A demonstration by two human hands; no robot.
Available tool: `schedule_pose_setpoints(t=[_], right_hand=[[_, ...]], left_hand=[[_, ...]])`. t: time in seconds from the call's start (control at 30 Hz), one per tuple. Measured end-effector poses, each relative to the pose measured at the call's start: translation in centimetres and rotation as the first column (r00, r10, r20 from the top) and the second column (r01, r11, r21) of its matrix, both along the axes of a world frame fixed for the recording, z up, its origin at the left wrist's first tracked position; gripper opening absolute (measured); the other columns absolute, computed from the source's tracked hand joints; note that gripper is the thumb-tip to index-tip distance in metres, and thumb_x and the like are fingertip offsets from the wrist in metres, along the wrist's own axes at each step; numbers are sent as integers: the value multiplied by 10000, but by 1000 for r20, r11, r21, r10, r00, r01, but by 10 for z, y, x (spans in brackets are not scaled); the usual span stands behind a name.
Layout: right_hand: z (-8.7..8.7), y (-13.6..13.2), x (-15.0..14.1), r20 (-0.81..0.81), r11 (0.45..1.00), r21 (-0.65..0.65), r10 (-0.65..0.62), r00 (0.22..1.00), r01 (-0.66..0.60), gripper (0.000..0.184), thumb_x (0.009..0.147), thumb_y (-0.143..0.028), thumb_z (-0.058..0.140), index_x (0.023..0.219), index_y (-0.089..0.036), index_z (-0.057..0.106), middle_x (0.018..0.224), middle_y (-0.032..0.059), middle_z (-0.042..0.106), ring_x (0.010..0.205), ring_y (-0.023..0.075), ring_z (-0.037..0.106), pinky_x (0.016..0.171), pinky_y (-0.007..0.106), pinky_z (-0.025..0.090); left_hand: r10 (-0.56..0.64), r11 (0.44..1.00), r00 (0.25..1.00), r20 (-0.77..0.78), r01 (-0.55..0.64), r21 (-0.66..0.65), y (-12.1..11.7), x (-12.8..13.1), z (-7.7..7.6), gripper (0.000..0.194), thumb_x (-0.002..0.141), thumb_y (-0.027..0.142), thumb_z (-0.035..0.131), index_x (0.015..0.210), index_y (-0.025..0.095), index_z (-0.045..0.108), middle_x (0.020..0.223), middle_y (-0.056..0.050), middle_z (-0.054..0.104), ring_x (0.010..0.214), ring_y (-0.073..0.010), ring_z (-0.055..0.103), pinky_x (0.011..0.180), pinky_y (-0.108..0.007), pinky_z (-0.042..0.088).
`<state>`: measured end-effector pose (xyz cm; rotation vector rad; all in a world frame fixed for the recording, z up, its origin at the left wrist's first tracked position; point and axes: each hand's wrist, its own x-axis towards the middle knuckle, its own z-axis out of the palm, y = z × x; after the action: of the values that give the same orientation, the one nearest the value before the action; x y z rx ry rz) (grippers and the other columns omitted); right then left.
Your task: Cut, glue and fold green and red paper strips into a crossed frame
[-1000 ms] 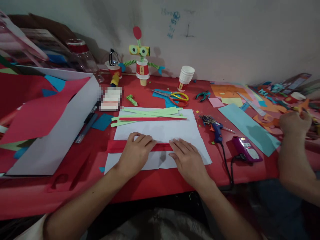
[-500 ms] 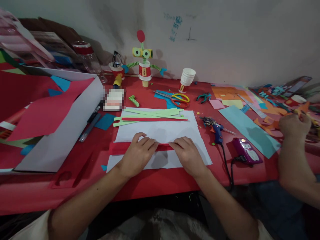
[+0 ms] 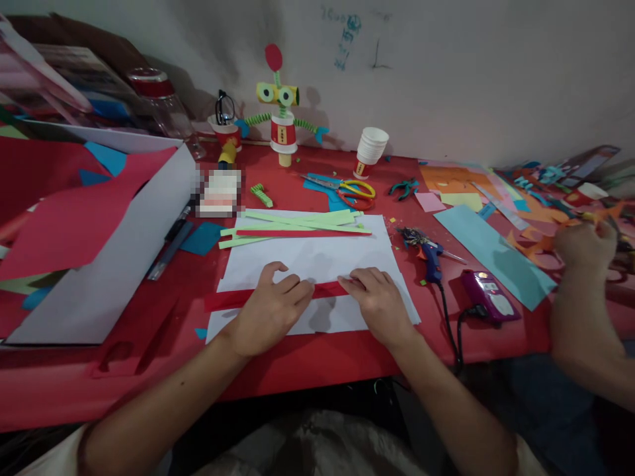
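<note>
A long red paper strip [image 3: 233, 298] lies across a white sheet [image 3: 317, 254] on the red table. My left hand [image 3: 270, 307] presses down on the strip's middle with fingers together and thumb out. My right hand [image 3: 380, 301] has its fingers curled, pinching the strip's right end. Several pale green strips and one red strip [image 3: 297, 226] lie at the sheet's far edge.
A blue glue gun [image 3: 430, 258] and a purple device [image 3: 489, 297] lie to the right. Scissors [image 3: 347, 192], stacked paper cups [image 3: 370, 152] and a paper-cup robot figure [image 3: 280, 119] stand behind. Another person's hand [image 3: 585, 248] works at far right. Coloured paper sheets [image 3: 74, 225] are piled left.
My right hand went from lying flat on the strip to curling its fingers and pinching the strip's right end. The strip now tilts slightly, right end raised. My left hand stayed put.
</note>
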<state>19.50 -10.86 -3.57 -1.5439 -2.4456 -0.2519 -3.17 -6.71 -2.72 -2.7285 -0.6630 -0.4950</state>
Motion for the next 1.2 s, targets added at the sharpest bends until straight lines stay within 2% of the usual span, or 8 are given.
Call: schedule_pose_setpoints(t=[0.07,0.27,0.5,0.63,0.87,1.03,1.13,1.2], right_hand=[[1,-1,6,-6,1000,-7,10,1000,-10,347,914,-68,426,1169,-182,633,1013,94,657,921,224,527,745,365,411],[2,-5,23,-64,999,-35,15,998,-17,352,901,-52,413,1158,-138,637,1044,108,661,973,238,535,839,389,443],[-4,-5,27,-145,999,-35,11,989,-17,351,897,-53,416,1147,-149,642,1051,103,663,962,233,536,849,382,477],[-5,-6,27,-124,999,-51,-3,992,-3,355,886,-43,416,1151,-120,638,1054,115,657,964,238,534,849,377,487],[-3,-16,24,-26,998,-26,-64,998,63,464,834,14,381,1197,-144,622,1160,128,649,1062,237,565,934,425,453],[4,-28,34,-32,991,-29,-133,991,132,428,851,-47,425,1195,-208,624,1224,50,647,1166,234,545,1057,483,345],[15,-30,27,-75,968,30,-248,966,250,361,827,-59,452,1099,-159,669,1164,95,672,1184,279,526,1062,529,328],[22,-27,10,-188,959,63,-261,947,277,345,830,-67,438,1085,-122,663,1186,139,645,1232,289,481,1071,522,333]], left_hand=[[26,1000,1000,0,-26,-18,0,0,-1,283,829,0,433,924,163,643,865,-29,666,735,-173,537,868,-462,346],[47,996,999,11,-46,-76,0,1,-2,412,820,-9,437,1146,194,587,923,-30,678,765,-185,554,868,-485,343],[74,994,997,27,-72,-77,-1,3,-2,362,829,0,440,1065,194,632,890,-28,682,747,-190,561,870,-500,345],[75,994,997,0,-75,-84,-1,2,-3,376,817,-4,438,1086,182,625,909,-38,678,765,-200,569,887,-508,338],[8,994,1000,14,-7,-112,0,4,-2,371,824,-3,427,1112,153,603,945,-65,666,828,-208,580,861,-442,358],[-10,996,1000,-13,9,-85,-1,5,-2,362,793,-36,441,1054,138,622,970,-79,665,800,-213,565,839,-419,353],[-23,996,999,-34,20,-85,-1,7,-2,353,780,-53,442,989,148,643,972,-74,659,800,-213,552,844,-425,348],[-24,997,998,-57,19,-81,-2,7,-2,311,789,-36,456,921,159,660,959,-65,655,801,-210,545,855,-430,350]])
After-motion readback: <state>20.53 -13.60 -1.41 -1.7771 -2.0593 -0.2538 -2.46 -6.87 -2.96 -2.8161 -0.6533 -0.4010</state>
